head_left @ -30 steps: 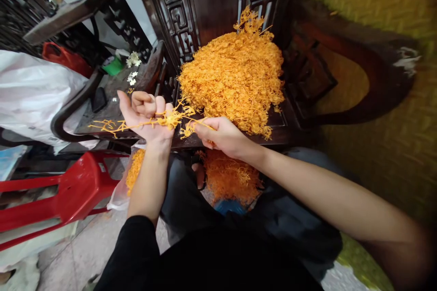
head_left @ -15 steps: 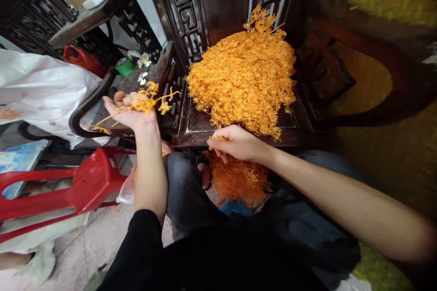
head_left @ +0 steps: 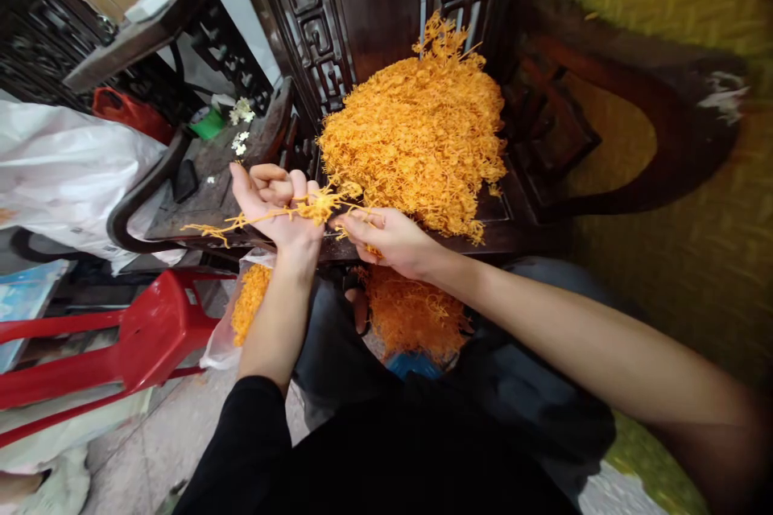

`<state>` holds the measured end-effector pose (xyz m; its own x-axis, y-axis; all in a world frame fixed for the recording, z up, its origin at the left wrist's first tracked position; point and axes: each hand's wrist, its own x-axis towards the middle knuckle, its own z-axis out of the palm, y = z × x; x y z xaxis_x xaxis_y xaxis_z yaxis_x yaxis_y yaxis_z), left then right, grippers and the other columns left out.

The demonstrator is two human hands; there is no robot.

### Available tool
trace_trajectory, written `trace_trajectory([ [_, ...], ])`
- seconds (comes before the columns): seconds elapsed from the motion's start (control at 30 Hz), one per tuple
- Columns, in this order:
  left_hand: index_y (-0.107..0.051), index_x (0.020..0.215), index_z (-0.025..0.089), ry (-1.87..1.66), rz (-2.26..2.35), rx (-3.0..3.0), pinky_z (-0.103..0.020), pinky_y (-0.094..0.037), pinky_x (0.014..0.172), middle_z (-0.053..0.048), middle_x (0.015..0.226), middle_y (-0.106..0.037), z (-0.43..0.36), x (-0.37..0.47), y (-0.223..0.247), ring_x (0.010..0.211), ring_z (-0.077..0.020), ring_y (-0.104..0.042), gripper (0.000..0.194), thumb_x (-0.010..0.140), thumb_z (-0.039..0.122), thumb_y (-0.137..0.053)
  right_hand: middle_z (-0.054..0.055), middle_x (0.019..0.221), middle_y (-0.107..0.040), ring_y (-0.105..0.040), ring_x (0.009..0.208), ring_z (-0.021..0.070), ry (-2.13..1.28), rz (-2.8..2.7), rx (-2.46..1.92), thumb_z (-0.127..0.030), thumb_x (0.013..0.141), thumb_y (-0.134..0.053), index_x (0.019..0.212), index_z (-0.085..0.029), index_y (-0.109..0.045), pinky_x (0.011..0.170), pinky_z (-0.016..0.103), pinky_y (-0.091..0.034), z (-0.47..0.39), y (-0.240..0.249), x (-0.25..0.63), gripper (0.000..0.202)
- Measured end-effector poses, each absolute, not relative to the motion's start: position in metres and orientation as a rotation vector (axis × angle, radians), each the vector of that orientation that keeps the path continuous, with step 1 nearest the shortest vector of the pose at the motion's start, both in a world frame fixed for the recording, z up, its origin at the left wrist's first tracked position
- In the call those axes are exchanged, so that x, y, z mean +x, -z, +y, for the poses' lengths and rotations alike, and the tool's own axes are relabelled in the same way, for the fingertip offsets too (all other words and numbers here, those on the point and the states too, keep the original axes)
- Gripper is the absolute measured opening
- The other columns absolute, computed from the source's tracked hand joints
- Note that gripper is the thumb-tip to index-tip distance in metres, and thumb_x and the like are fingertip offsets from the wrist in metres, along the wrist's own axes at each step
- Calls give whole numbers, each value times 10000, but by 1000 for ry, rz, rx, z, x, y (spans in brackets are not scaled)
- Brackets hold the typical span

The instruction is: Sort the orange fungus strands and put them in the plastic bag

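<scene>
- Orange sprig (head_left: 317, 207) lies across my upturned left palm, just off the view's centre toward nine o'clock, its thin tail trailing to nine.
- My left hand (head_left: 290, 232) cradles it, fingers loosely curled, nothing clenched.
- My right hand (head_left: 392, 241), at the sprig's three-o'clock end, pinches fine orange strands between thumb and fingers; whether they join the sprig, I cannot tell.
- An orange heap (head_left: 416, 145) sits toward one o'clock on the dark wooden seat (head_left: 519, 237).
- My judgement: pinch close to the tangle, keep the palm beneath, tease gently lest strands snap.
</scene>
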<state>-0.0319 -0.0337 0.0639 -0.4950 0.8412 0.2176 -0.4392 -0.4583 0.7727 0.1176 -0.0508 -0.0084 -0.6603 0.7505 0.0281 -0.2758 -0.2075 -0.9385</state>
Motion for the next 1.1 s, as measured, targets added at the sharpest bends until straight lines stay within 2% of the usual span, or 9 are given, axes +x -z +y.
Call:
trace_trajectory([
  [0.17, -392, 618, 214, -2319, 847, 564, -250, -211, 477, 81, 493, -118, -12, -65, -75, 437, -107, -191, 601, 1072, 595, -291, -51, 487, -514, -403, 417, 65, -1862, -1729, -861, -467, 952, -643, 718, -173, -617, 435, 223, -259, -64, 19, 124, 376],
  [0.27, -411, 627, 204, -2412, 866, 517, -252, -189, 503, 84, 503, -104, -4, -87, -73, 452, -96, -185, 627, 1079, 600, -232, -5, 545, -631, -522, 433, 87, -1983, -1845, -918, -436, 932, -675, 750, -153, -667, 453, 224, -323, -68, 24, 135, 336],
  [0.4, -453, 619, 210, -2147, 877, 702, -259, -186, 465, 86, 484, -132, -15, -75, -60, 431, -88, -168, 572, 1037, 598, -408, 66, 678, -750, -672, 546, 127, -2046, -1754, -839, -432, 921, -710, 904, -126, -768, 545, 238, -424, -57, 9, 160, 311],
  [0.6, -581, 617, 214, -1619, 1025, 1047, -237, -221, 408, 88, 455, -136, -33, -33, -54, 385, -73, -180, 608, 973, 701, -503, 37, 708, -715, -556, 443, 89, -1754, -1463, -764, -461, 857, -792, 876, -142, -762, 431, 245, -313, -39, -22, 202, 320],
  [0.7, -701, 700, 181, -1226, 1051, 1367, -235, -269, 431, 70, 456, -331, -40, -16, -47, 404, -64, -309, 516, 879, 665, -702, -4, 648, -647, -539, 466, 86, -1616, -1561, -798, -460, 885, -765, 868, -156, -745, 476, 247, -381, -39, -24, 208, 305],
  [0.8, -753, 789, 169, -1074, 1075, 1556, -241, -345, 499, 30, 579, -557, -52, 2, -38, 501, -76, -452, 393, 790, 550, -849, -22, 553, -572, -489, 465, 84, -1454, -1762, -910, -447, 923, -708, 737, -167, -681, 484, 245, -360, -40, -22, 204, 337],
  [0.93, -711, 722, 167, -1292, 1186, 1618, -243, -316, 498, 43, 564, -558, -51, 14, -32, 504, -72, -439, 289, 806, 394, -868, -21, 517, -539, -428, 470, 77, -1303, -1824, -981, -368, 932, -673, 656, -167, -639, 483, 249, -294, -44, -26, 196, 343],
  [1.03, -666, 682, 169, -1808, 1224, 1462, -209, -313, 513, 61, 575, -552, -28, -3, -38, 511, -49, -439, 258, 868, 283, -804, -19, 490, -524, -400, 448, 70, -1280, -1778, -1040, -325, 906, -704, 635, -166, -651, 466, 252, -250, -48, -31, 198, 319],
  [1.1, -589, 608, 172, -2093, 1179, 1264, -198, -281, 489, 85, 513, -476, -12, -22, -45, 451, -35, -383, 351, 902, 278, -749, -15, 472, -523, -409, 423, 70, -1328, -1709, -1058, -327, 899, -721, 638, -165, -670, 448, 251, -244, -47, -32, 205, 311],
])
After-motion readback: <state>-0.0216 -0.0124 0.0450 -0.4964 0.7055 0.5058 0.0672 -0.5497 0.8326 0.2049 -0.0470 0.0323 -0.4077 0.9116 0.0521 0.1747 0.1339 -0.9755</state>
